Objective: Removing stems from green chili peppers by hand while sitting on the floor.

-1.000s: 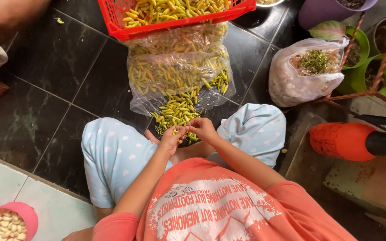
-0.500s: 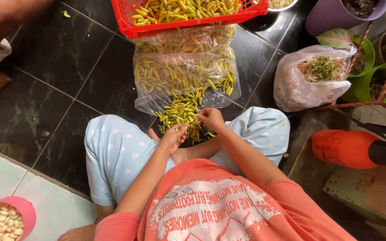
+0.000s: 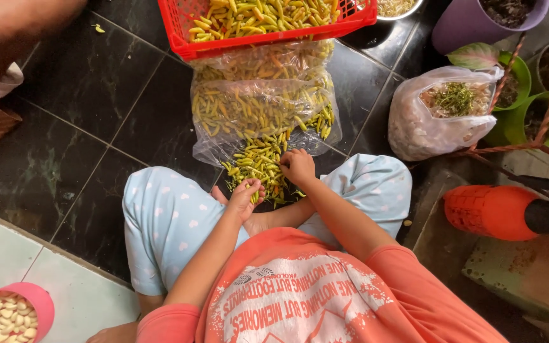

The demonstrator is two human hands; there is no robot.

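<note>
Soft even daylight, sharp centre, blurred top-left corner, faint tile sheen.

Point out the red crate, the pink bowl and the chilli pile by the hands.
red crate (image 3: 268, 43): head view, front wall.
pink bowl (image 3: 40, 298): head view, right rim.
chilli pile (image 3: 258, 162): head view, middle of heap.

Clear plastic bag (image 3: 262, 101): lies flat on the dark tiled floor just below the red crate, mouth open toward the person, filled with yellow-green chillies, some spilling out.
White translucent plastic bag (image 3: 443, 114): stands on the floor to the right, beside the green pots, top open, holding green stems.
Labels, signs, screens: none visible.
</note>
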